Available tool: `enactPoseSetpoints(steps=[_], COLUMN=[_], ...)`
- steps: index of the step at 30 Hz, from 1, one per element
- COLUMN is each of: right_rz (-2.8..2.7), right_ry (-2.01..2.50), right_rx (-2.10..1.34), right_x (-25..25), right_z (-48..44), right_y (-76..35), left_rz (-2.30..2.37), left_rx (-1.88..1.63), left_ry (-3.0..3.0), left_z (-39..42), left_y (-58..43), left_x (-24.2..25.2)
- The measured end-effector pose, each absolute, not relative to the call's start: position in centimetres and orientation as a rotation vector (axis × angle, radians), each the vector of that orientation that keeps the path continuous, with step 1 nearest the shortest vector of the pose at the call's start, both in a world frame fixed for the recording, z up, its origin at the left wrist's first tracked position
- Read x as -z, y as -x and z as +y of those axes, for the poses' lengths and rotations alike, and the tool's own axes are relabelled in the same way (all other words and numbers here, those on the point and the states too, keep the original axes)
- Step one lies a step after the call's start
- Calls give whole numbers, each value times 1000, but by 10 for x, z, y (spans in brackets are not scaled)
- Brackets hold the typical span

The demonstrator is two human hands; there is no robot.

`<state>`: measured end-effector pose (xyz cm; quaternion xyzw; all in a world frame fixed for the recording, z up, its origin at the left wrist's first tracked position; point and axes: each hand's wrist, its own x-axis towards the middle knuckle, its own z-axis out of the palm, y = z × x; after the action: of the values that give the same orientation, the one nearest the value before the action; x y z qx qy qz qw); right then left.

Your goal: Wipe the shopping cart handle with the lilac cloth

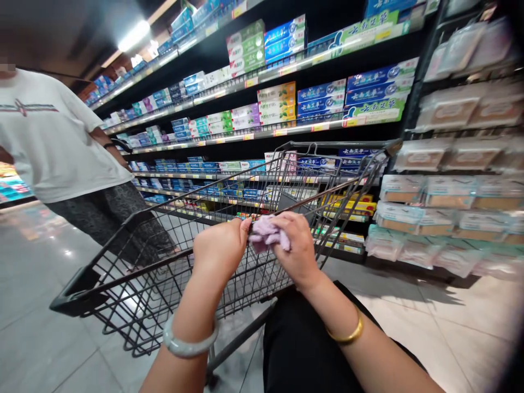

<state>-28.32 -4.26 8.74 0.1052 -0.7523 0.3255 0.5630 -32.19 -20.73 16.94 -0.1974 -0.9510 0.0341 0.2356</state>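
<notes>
A metal wire shopping cart (70, 300) stands in front of me, its long side rim running up to the right. My left hand (221, 245) is closed around that rim, the thumb lying along the top. Just to its right, a crumpled light purple cloth (268, 232) is bunched over the same rim. My right hand (298, 245) is closed on the cloth, pressing it against the bar. The stretch of rim under the cloth is hidden. Through the wire mesh, the floor and lower shelves show.
Shelves of toothpaste boxes (321, 98) line the far side of the cart. Hanging packs (444, 191) fill a rack at the right. A person in a white T-shirt (61, 136) stands beyond the cart at the left. Grey floor tiles (36, 338) lie below.
</notes>
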Motion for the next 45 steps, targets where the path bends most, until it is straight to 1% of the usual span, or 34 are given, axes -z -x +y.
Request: enactPoseSetpoints(steps=[4, 8, 10, 15, 20, 22, 25, 27, 34, 40, 45], right_rz=[-1616, -1789, -1786, -1592, -1772, -1697, -1570, -1572, -1717, -1558, -1635], right_ry=[-66, -187, -207, 5, -198, -163, 2, 37, -135, -31, -128], right_rx=[-819, -760, -778, -868, -897, -959, -1024, -1035, -1037, -1146, -1161], right_x=[-82, -76, -73, -72, -63, -59, -53, -50, -35, -38, -44], right_z=[-32, -38, -36, -32, -48, -45, -35, -35, -51, -51, -65], right_y=[276, 268, 266, 268, 271, 272, 274, 274, 274, 280, 285], left_rz=[-2615, -2582, -2585, -2625, -2600, -2616, -2641, -2651, -2695, -2732, -2702], left_rx=[-97, -98, -106, -134, -154, -161, -171, -184, -193, -238, -265], left_ry=[542, 552, 546, 516, 505, 494, 483, 474, 426, 350, 319], left_z=[-205, -204, -203, -201, -200, -199, -199, -199, -203, -203, -203], left_y=[314, 312, 312, 310, 310, 309, 306, 305, 306, 304, 302], left_x=[-169, -168, -169, -171, -169, -170, -173, -174, -175, -178, -177])
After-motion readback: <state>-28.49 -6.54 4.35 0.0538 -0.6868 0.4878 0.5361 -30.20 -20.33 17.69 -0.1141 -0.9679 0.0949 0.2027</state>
